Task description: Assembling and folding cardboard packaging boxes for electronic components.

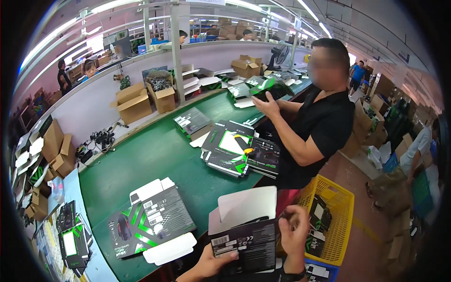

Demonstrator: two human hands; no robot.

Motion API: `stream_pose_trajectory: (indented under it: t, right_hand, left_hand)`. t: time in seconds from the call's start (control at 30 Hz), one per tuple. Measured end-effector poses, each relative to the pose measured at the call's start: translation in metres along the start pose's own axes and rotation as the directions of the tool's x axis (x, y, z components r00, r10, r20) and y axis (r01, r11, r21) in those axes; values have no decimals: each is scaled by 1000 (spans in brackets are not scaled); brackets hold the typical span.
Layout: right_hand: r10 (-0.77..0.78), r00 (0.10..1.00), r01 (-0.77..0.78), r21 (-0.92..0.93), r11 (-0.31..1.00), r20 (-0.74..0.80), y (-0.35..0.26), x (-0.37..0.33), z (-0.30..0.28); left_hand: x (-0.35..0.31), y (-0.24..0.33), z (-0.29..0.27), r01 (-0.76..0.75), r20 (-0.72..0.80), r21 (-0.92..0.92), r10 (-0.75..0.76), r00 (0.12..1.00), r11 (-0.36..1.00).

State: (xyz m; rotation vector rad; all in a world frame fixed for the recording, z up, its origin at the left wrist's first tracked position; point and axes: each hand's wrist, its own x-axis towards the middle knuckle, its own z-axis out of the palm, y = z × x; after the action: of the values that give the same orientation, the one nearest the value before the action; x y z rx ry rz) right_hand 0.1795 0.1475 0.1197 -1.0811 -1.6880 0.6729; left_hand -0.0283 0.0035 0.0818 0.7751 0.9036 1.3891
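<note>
In front of me I hold a black printed cardboard box (244, 249), its white top flap (249, 204) standing up. My left hand (213, 262) is closed on its lower left corner, thumb across the printed side. At the upper right edge, my right hand (295, 230) has its fingers curled and appears to pinch the box's dark side edge. What is inside the box is hidden. On the table to the left lies a flattened black and green box (152, 221) with white flaps spread out.
A green table (127, 164) carries stacked flat boxes (225, 145) with a yellow-and-black tool (246, 149). A co-worker in black (324, 108) handles boxes at the right. A yellow crate (340, 225) with boxes stands beside me; a blue crate (329, 270) is below. Open brown cartons (134, 105) line the back.
</note>
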Motion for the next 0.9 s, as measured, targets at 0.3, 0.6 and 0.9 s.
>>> stream_pose_trajectory:
  t: [0.3,0.6,0.9]
  right_hand:
    - [562,640,-741,614,272,523,6,-89,-19]
    - [525,698,-620,44,783,487,150,-106,-18]
    - [411,853,-493,237,837,322,85,-96,-8]
  left_hand:
    - [-3,-42,-21,203,-1,97,-204,979,974]
    - [-5,-85,-16,387,-50,-245,-411,910,889]
    - [23,-95,-27,386,69,-150,-380,922,910]
